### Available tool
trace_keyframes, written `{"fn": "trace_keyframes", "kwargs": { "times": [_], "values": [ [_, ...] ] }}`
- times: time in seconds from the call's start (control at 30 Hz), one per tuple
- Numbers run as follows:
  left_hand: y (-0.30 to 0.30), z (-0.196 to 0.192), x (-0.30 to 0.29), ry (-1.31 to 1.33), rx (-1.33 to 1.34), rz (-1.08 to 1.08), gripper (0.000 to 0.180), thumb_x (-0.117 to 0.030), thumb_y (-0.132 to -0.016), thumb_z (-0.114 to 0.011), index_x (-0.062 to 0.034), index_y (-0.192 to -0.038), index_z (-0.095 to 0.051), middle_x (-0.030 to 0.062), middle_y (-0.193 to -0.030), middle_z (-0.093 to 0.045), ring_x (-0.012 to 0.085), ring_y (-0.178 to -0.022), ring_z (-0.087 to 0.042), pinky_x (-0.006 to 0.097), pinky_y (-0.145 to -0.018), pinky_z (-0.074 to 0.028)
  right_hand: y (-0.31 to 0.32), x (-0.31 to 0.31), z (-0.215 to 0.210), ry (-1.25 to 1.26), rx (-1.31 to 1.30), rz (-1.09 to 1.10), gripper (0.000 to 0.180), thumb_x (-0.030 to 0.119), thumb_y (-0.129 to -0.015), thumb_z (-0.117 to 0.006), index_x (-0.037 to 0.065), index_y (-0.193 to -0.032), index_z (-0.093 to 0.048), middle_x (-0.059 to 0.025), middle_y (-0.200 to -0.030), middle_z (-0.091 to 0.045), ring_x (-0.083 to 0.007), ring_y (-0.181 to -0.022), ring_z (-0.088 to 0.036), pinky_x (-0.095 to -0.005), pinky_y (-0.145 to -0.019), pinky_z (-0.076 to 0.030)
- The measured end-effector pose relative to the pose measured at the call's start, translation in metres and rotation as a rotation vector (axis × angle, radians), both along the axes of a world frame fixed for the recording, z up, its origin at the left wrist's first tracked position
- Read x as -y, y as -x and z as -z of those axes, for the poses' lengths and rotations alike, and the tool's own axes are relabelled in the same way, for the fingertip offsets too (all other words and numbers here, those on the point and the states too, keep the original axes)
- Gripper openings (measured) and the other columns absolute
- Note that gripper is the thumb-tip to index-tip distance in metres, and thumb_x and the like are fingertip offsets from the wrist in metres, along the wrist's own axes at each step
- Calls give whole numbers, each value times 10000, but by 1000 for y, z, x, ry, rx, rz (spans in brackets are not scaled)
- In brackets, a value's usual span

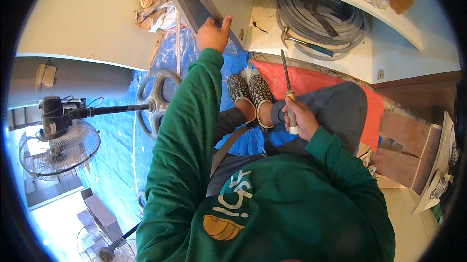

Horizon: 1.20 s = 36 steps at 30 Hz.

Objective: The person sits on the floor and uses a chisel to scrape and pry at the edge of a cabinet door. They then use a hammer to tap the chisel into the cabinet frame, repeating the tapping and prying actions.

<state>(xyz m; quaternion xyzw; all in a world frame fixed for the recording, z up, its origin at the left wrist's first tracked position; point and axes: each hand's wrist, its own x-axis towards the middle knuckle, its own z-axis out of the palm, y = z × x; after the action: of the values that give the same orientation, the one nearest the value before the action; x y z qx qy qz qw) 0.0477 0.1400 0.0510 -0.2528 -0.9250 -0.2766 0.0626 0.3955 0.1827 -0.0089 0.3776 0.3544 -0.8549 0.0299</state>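
The left hand (213,37) grasps the grey panel (197,11) toward eleven o'clock; the right hand (301,118), at three, clasps a chisel (290,94) that could gouge skin if it slips.

A green long-sleeved sweatshirt (301,198) covers the torso, its sleeves (180,130) ending in plain green cuffs (212,57) just behind the bare fingers (209,24). The chest print (235,201), well back from the fingers, joins white lettering to a domed orange-yellow shape. Dark grey trousers (340,108) and black slip-on shoes (238,89) with pale spots and cream edging show too.
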Motion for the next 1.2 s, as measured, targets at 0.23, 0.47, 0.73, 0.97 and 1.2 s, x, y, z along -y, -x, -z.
{"fn": "trace_keyframes", "kwargs": {
  "times": [0.23, 0.47, 0.73, 0.97, 1.2],
  "values": [
    [23, 39, -7, 40, -142, 24, 523, -565, -862, -656, -42, -861, -650, 181, -836, -731, 391, -801, -702, 495, -768, -518, 8, -7, 8, 2, 9, 2, 410, 472, -1003, -611, 79, -896, -567, -37, -609, -550, -154, -468, -531, -313, -440, -469],
    [21, 61, -11, 140, -50, 7, 510, -552, -850, -664, -49, -921, -690, 162, -859, -738, 360, -822, -710, 469, -816, -511, 10, -7, 11, -14, -1, -34, 416, 488, -1003, -608, 92, -896, -540, -27, -611, -545, -145, -467, -525, -299, -442, -445],
    [24, 54, -3, 16, -34, 20, 492, -551, -832, -691, -63, -880, -720, 137, -804, -737, 359, -805, -715, 463, -808, -530, 11, -8, 11, 10, 10, -20, 410, 480, -1005, -609, 95, -885, -541, -26, -612, -545, -147, -463, -524, -298, -440, -446],
    [28, 32, 2, 65, -202, 80, 485, -543, -855, -700, -62, -891, -749, 138, -828, -750, 343, -788, -731, 436, -755, -572, 12, -7, 10, -9, 16, -36, 407, 477, -1003, -612, 98, -873, -542, -23, -611, -544, -143, -463, -526, -300, -433, -451],
    [27, 27, 2, 104, -274, 169, 443, -507, -894, -661, -73, -902, -751, 132, -816, -749, 347, -766, -724, 445, -728, -567, 9, -8, 19, 3, 10, -17, 406, 482, -1007, -600, 98, -881, -569, -33, -610, -561, -162, -455, -538, -312, -431, -461]
  ]
}}
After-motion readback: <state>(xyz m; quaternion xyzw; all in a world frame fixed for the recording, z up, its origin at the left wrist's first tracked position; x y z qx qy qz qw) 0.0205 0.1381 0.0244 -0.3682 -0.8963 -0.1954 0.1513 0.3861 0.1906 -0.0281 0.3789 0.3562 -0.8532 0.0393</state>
